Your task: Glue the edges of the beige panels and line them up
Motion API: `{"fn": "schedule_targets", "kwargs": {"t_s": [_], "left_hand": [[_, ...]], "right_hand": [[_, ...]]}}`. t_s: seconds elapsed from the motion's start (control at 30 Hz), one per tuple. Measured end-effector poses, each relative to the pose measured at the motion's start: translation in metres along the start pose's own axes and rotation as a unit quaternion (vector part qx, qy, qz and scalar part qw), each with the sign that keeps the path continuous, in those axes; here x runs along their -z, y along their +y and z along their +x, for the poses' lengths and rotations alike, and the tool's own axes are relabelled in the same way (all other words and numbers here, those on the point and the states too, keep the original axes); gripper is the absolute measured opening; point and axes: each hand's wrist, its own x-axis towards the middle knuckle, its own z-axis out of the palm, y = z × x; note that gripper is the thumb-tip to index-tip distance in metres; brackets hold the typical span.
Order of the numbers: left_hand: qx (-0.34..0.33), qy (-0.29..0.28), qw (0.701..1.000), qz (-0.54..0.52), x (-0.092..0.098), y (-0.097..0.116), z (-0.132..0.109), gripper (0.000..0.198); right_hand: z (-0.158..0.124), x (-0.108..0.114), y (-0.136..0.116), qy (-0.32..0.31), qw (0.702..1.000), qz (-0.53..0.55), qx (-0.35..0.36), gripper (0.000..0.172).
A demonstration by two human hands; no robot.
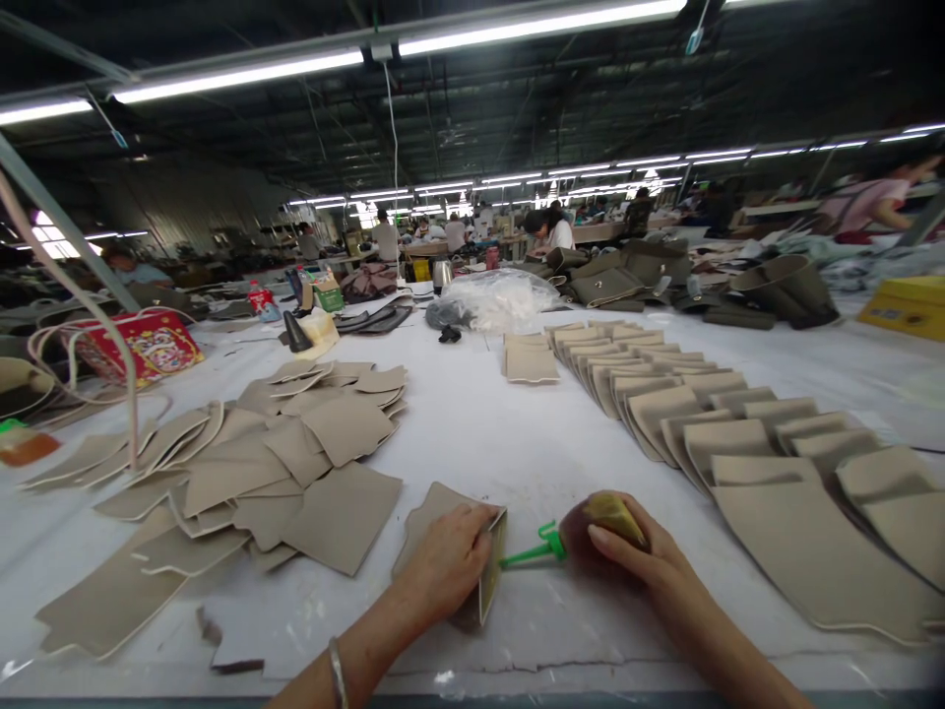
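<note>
My left hand (pixel 445 561) grips a beige leather-like panel (pixel 420 514) on the white table, its fingers closed over the right edge, which is bent upward. In my right hand (pixel 661 566) is a squeeze bottle (pixel 580 542) of amber-brown liquid, tilted to the left. The tip of its green nozzle (pixel 528 553) meets or nearly meets the panel's raised edge; I cannot tell which. Left of my hands lies a loose pile of similar panels (pixel 344 507). Folded panels (pixel 745 443) overlap in long rows on the right, and a small stack (pixel 532 362) sits beyond the hands.
A pale cord (pixel 134 394) hangs down into the left pile. Further back are a red patterned bag (pixel 140 345), a clear plastic bag (pixel 506 298), dark leather-like pieces (pixel 612 281) and a yellow box (pixel 908 307). Another bottle (pixel 26 448) lies at far left. People work in the background.
</note>
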Motion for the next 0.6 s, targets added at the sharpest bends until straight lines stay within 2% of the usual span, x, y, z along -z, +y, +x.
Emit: {"fn": "schedule_targets", "kwargs": {"t_s": [0.07, 0.2, 0.27, 0.33, 0.4, 0.5, 0.57, 0.6], "left_hand": [[0.009, 0.003, 1.000, -0.010, 0.002, 0.002, -0.001, 0.044], [0.057, -0.002, 0.998, -0.033, 0.010, 0.002, -0.005, 0.041], [0.085, 0.053, 0.995, 0.000, 0.016, -0.006, -0.009, 0.041], [0.141, 0.128, 0.979, 0.076, 0.022, -0.021, -0.013, 0.043], [0.207, 0.151, 0.958, 0.132, 0.027, -0.041, -0.016, 0.043], [0.244, 0.082, 0.960, 0.107, 0.033, -0.068, -0.013, 0.026], [0.229, 0.036, 0.973, 0.024, 0.034, -0.078, -0.007, 0.016], [0.220, 0.020, 0.974, -0.038, 0.034, -0.080, -0.003, 0.021]], "right_hand": [[-0.002, 0.003, 0.000, -0.026, 0.991, 0.115, -0.062, 0.037], [-0.001, 0.016, 0.003, 0.030, 0.939, 0.312, -0.143, 0.041], [0.001, 0.023, 0.004, 0.050, 0.911, 0.377, -0.156, 0.040], [0.004, 0.029, 0.004, 0.057, 0.889, 0.425, -0.159, 0.038], [0.006, 0.031, 0.004, 0.058, 0.872, 0.457, -0.164, 0.037], [0.008, 0.033, 0.003, 0.063, 0.857, 0.483, -0.168, 0.032], [0.009, 0.033, 0.003, 0.063, 0.851, 0.494, -0.167, 0.029], [0.008, 0.033, 0.003, 0.059, 0.849, 0.498, -0.168, 0.027]]}}
